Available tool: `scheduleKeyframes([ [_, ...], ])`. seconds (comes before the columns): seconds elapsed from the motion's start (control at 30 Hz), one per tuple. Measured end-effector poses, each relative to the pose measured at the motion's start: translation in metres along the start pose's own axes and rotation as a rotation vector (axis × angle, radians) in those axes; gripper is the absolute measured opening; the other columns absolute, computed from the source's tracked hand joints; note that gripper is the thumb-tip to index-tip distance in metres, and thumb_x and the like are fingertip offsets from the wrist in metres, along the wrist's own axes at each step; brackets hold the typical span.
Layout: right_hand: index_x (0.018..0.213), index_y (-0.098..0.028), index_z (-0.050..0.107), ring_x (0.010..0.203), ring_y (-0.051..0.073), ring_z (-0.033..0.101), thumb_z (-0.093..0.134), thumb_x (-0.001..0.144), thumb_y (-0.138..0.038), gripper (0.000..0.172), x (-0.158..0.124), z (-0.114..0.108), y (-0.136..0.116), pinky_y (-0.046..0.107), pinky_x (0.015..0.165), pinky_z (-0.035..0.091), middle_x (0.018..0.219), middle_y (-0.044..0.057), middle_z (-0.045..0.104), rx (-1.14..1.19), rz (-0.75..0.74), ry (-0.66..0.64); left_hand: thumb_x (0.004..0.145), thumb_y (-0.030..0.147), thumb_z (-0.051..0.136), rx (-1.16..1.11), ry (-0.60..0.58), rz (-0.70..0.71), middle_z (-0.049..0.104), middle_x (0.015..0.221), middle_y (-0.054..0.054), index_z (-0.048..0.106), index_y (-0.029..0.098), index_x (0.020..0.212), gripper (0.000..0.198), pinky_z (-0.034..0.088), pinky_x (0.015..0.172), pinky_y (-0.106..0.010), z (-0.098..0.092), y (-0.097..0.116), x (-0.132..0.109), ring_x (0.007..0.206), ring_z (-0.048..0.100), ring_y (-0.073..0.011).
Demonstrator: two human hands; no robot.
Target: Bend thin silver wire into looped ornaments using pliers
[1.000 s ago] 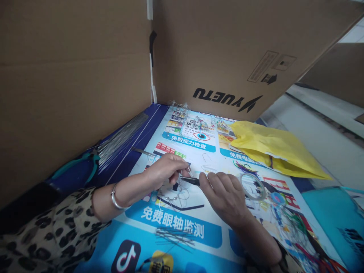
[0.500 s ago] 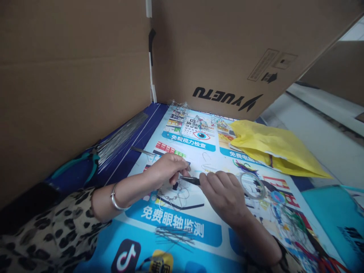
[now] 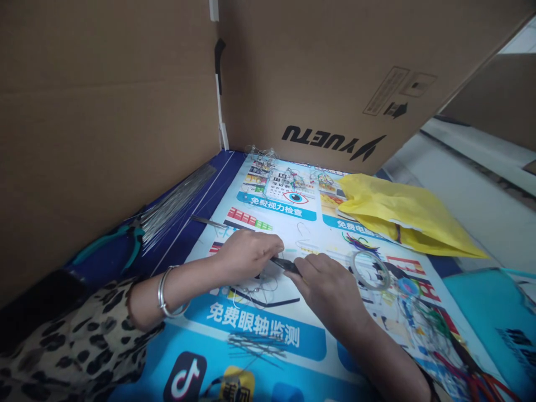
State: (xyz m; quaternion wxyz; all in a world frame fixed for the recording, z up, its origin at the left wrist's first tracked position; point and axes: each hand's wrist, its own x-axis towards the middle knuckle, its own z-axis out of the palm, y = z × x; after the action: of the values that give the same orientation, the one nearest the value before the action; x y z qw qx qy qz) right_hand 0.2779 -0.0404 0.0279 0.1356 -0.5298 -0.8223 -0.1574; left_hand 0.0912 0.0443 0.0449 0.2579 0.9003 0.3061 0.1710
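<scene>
My right hand (image 3: 324,279) is wrapped round a pair of pliers (image 3: 287,264), whose narrow dark jaws point left. The jaw tips reach the fingers of my left hand (image 3: 251,254), which is closed in a pinch, back of the hand upward. Right below those fingers are loops of thin beaded wire (image 3: 257,289); the spot where they meet the fingertips is hidden. A bunch of short thin metal rods (image 3: 257,345) lies on the printed sheet (image 3: 310,368) nearer to me.
Cardboard walls (image 3: 113,111) enclose the left and back. Teal-handled pliers (image 3: 136,245) lie beside long wires (image 3: 178,204) at left. On the right are a tape roll (image 3: 371,271), a yellow bag (image 3: 402,209), tangled coloured cords (image 3: 435,329) and a teal pouch (image 3: 486,312).
My left hand has turned so its back covers the fingertips, and it has moved slightly right. The pliers have tilted, their tips now partly hidden behind the left fingers.
</scene>
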Motion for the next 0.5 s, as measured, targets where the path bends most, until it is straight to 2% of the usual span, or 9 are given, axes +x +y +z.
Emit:
scheduleKeyframes([
  [0.13, 0.079, -0.019, 0.06, 0.065, 0.017, 0.055, 0.046, 0.089, -0.04, 0.028, -0.002, -0.001, 0.001, 0.027, 0.056, 0.031, 0.07, 0.003, 0.062, 0.144, 0.098, -0.108, 0.08, 0.014, 0.045, 0.122, -0.044, 0.06, 0.068, 0.078, -0.002, 0.064, 0.022, 0.089, 0.022, 0.037, 0.06, -0.022, 0.002, -0.001, -0.002, 0.071, 0.059, -0.0152],
  [0.3, 0.084, -0.021, 0.063, 0.069, 0.016, 0.06, 0.048, 0.088, -0.041, 0.025, -0.002, 0.0, 0.003, 0.025, 0.057, 0.036, 0.075, 0.001, 0.065, 0.325, 0.2, -0.273, 0.082, 0.018, 0.047, 0.238, -0.073, 0.169, 0.068, 0.078, -0.003, 0.064, 0.022, 0.09, 0.019, 0.035, 0.057, -0.024, 0.004, -0.005, -0.004, 0.065, 0.057, -0.0151],
  [0.5, 0.087, -0.023, 0.064, 0.073, 0.014, 0.061, 0.05, 0.087, -0.036, 0.019, 0.001, 0.005, 0.004, 0.024, 0.06, 0.04, 0.08, 0.0, 0.067, 0.444, 0.219, -0.337, 0.08, 0.019, 0.049, 0.114, -0.049, 0.148, 0.065, 0.073, -0.002, 0.065, 0.023, 0.088, 0.019, 0.04, 0.061, -0.023, 0.007, -0.014, -0.005, 0.066, 0.056, -0.0145],
])
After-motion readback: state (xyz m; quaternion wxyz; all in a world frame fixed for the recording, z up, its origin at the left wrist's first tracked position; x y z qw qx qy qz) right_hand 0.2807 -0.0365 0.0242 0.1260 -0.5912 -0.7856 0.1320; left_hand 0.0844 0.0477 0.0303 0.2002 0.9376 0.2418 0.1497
